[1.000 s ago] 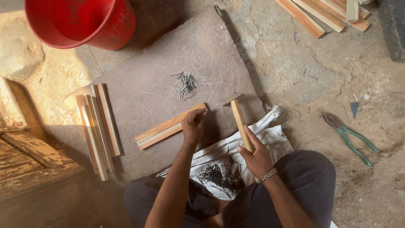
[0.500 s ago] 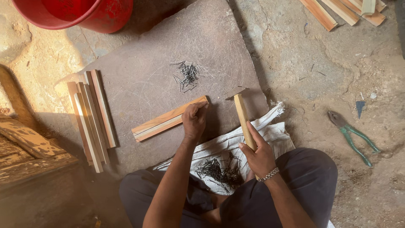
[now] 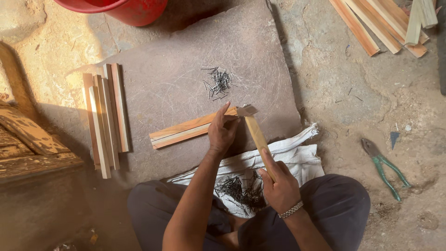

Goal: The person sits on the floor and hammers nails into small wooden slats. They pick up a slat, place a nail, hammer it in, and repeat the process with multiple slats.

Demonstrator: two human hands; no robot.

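Note:
My left hand (image 3: 222, 131) presses on the right end of a pair of thin wooden strips (image 3: 183, 132) lying on a flat stone slab (image 3: 186, 65). My right hand (image 3: 278, 186) grips the wooden handle of a hammer (image 3: 254, 132). The hammer's metal head is right beside my left fingertips, over the end of the strips. A small pile of dark nails (image 3: 217, 83) lies on the slab just beyond. More nails (image 3: 239, 188) sit on a white cloth (image 3: 297, 158) in my lap.
A stack of wooden strips (image 3: 104, 116) lies at the slab's left edge. A red bucket (image 3: 125, 7) stands at the top. More strips (image 3: 385, 23) are at the top right. Green-handled pliers (image 3: 385, 167) lie on the dirt to the right. Old planks (image 3: 28, 139) are at left.
The hammer head has come down and left, from beside my left hand to the end of the strips by my fingertips. The view has shifted slightly downward.

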